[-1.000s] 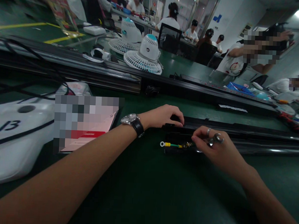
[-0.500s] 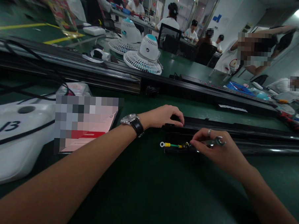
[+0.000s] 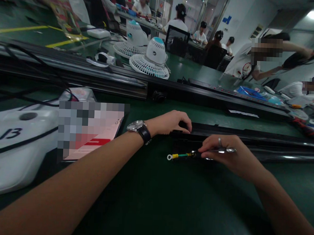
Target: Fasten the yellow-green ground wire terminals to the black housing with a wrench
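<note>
My left hand [image 3: 176,121], below a wristwatch [image 3: 139,128], is closed on the near end of a long black metal profile [image 3: 239,135] lying on the green table. With thumb and fingers pinched, my right hand [image 3: 220,151] holds a small silver wrench [image 3: 223,150]. The wrench's far end sits at a fastener [image 3: 194,153] inside the profile's end, partly covered by my fingertips. From that fastener a short green-yellow wire with a ring terminal [image 3: 169,157] sticks out to the left, past the profile's end.
At left lie a white plastic piece marked 13 [image 3: 10,133] and a tablet-like screen [image 3: 98,141]. Black cables [image 3: 34,60] cross there. Behind my hands runs another long black profile [image 3: 212,94], with two white fans [image 3: 154,56] beyond it. Several people sit or stand farther back.
The wrench has turned in my right hand, its free end now seen edge-on. The wire's ring end has dipped slightly. My left hand stays nearly still; a person at back right moved their arms.
</note>
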`<state>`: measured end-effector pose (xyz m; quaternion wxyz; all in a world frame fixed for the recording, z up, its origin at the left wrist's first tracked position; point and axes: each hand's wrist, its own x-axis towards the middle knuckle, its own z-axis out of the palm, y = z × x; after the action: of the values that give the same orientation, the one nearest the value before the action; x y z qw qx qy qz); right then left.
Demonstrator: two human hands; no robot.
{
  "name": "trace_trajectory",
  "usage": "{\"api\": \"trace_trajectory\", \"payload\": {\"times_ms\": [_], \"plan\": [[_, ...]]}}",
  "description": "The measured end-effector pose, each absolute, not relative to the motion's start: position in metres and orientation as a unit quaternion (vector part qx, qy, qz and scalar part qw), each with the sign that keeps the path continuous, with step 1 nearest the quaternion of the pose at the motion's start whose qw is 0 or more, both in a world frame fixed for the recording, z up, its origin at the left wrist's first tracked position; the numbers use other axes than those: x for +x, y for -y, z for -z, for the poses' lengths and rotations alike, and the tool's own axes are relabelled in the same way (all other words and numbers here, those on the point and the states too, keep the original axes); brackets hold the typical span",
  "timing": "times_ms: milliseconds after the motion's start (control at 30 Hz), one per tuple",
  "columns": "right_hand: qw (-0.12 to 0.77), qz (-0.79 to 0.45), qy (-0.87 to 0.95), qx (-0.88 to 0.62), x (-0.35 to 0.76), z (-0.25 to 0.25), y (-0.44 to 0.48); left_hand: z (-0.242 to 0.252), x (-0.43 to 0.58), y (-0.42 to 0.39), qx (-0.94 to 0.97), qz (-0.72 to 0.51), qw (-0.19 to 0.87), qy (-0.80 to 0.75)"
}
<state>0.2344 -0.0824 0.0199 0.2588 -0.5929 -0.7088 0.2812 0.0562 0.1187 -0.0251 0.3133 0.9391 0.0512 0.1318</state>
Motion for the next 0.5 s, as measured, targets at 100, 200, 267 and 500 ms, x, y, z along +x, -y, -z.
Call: {"api": "trace_trajectory", "payload": {"times_ms": [100, 200, 267, 500], "plan": [[0.257, -0.295, 0.72, -0.574, 0.235, -0.0214, 0.0797, 0.0246, 0.0564, -0.1187, 0.94, -0.13, 0.312, -0.051], [0.257, -0.29, 0.71, -0.588, 0.2348, -0.021, 0.0786, 0.0234, 0.0563, -0.1184, 0.941, -0.128, 0.31, -0.051], [0.268, -0.268, 0.695, -0.61, 0.2337, -0.0198, 0.0791, 0.0226, 0.0561, -0.1181, 0.941, -0.126, 0.31, -0.052], [0.3, -0.184, 0.655, -0.668, 0.2276, -0.019, 0.0832, 0.0212, 0.0545, -0.1168, 0.942, -0.124, 0.307, -0.059]]}}
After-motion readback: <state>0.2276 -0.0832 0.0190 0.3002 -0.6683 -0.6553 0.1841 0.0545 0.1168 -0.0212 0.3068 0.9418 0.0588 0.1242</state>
